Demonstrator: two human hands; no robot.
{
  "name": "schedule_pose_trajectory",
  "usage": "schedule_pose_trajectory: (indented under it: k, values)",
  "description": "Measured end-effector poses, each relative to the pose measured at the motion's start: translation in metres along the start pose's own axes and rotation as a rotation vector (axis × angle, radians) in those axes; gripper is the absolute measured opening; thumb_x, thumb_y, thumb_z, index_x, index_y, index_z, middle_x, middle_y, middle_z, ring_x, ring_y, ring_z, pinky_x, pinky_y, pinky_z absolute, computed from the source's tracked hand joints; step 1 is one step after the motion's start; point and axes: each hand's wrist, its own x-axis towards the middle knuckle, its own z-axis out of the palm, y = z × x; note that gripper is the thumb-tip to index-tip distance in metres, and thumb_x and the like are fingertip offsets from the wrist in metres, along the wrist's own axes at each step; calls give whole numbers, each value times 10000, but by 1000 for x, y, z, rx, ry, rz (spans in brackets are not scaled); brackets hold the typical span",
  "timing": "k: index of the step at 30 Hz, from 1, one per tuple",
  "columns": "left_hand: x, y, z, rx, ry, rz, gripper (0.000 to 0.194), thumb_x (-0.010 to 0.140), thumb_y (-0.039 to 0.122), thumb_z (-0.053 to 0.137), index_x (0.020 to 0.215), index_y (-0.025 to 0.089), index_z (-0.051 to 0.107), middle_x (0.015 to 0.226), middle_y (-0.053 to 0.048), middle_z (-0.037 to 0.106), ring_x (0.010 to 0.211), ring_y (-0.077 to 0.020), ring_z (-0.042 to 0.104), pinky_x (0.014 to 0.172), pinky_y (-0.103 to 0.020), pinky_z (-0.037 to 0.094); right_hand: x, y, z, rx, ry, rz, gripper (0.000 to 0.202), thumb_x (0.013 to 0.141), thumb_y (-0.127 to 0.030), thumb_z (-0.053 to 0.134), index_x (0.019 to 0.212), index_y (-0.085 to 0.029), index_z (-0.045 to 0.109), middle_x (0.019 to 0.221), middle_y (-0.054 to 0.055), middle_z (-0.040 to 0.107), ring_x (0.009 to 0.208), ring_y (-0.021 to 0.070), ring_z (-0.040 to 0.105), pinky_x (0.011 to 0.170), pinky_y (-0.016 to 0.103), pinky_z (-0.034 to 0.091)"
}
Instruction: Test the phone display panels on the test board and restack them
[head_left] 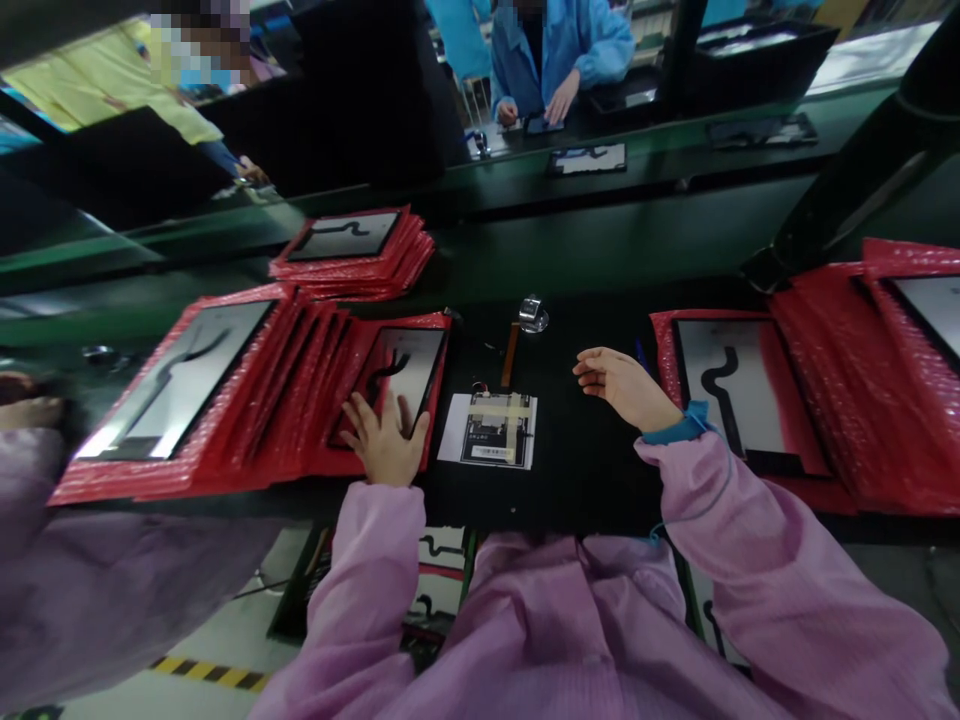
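My left hand point(386, 440) lies with spread fingers over a flat display panel point(421, 358) that rests on a red bubble-wrap sleeve. My right hand point(626, 385) is raised above the black work surface, fingers loosely stretched and nothing visible in them; a blue band circles its wrist. Between the hands, a small circuit assembly point(491, 425) with yellowish tape and a barcode label sits on a white sheet point(452, 428). From it an orange flat ribbon cable point(511, 355) runs away from me to a shiny metal roundish piece point(533, 314).
Red bubble-wrap sleeves with panels point(180, 380) are stacked at left, more point(352, 245) behind. Another panel point(739, 385) lies on red sleeves at right. A dark post point(847, 190) slants in at right. A co-worker's hand point(562, 97) shows across the bench; a neighbour's sleeve point(112, 590) is at left.
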Motion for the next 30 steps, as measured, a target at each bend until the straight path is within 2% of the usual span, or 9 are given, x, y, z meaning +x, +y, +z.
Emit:
schedule_pose_trajectory:
  k: [7,10,12,14,17,19,22,26,30]
  values:
    - [9,4,1,-1,7,-102,775,902,515,592,1540,114,411,1677,-273,161,1574,-444,53,1178,-749,38,1,-2,5,-131,13,-41,137,743,-290,657,855,-210,654,838,24,675,734,133,598,683,281,487]
    - [3,2,-3,-32,54,-33,754,902,513,584,1524,117,430,1679,-262,166,1572,-446,60,1187,-740,60,-20,-2,6,-278,63,-150,79,774,-253,660,848,-225,658,849,24,648,752,154,568,739,324,475]
    - [-9,2,-9,-118,107,95,697,913,505,566,1485,114,481,1674,-244,201,1573,-414,118,1227,-664,135,-47,5,-2,-552,158,-375,100,814,-227,633,910,-235,661,909,44,644,854,200,565,850,379,471]
    - [-26,9,-19,-247,142,242,598,938,489,537,1411,123,554,1638,-224,298,1547,-360,249,1245,-547,247,-82,21,-15,-957,349,-626,185,860,-212,578,1034,-223,641,1032,92,648,1018,273,541,954,459,441]
    - [-59,34,-28,-429,98,377,399,962,438,525,1270,211,637,1475,-157,521,1412,-296,480,1212,-481,357,-130,53,-38,-1383,661,-581,258,913,-261,556,1154,-182,601,1117,157,618,1039,334,503,883,495,441]
    - [-84,60,-26,-612,-30,436,301,962,402,537,1185,246,665,1339,-121,620,1309,-282,572,1167,-486,417,-150,71,-51,-1517,791,-500,247,939,-319,555,1125,-167,610,1104,173,605,991,334,502,820,475,440]
    - [-120,110,-11,-968,-379,444,246,947,383,588,1132,260,694,1247,-104,668,1229,-269,620,1113,-469,467,-158,86,-64,-1542,849,-492,223,988,-337,498,1020,-171,645,1035,161,625,931,307,509,807,452,426]
    - [-155,178,12,-1337,-905,111,435,830,442,759,1216,263,663,1325,-115,636,1212,-249,639,1075,-408,491,-158,88,-72,-1427,846,-547,239,1016,-296,453,942,-197,658,945,124,678,879,279,528,787,424,402]
    - [-170,241,26,-1522,-1238,-207,585,727,527,833,1200,253,623,1252,-96,677,1132,-230,677,1022,-393,511,-172,91,-69,-1282,840,-671,203,1013,-297,486,940,-218,658,931,96,695,872,261,561,799,426,436]
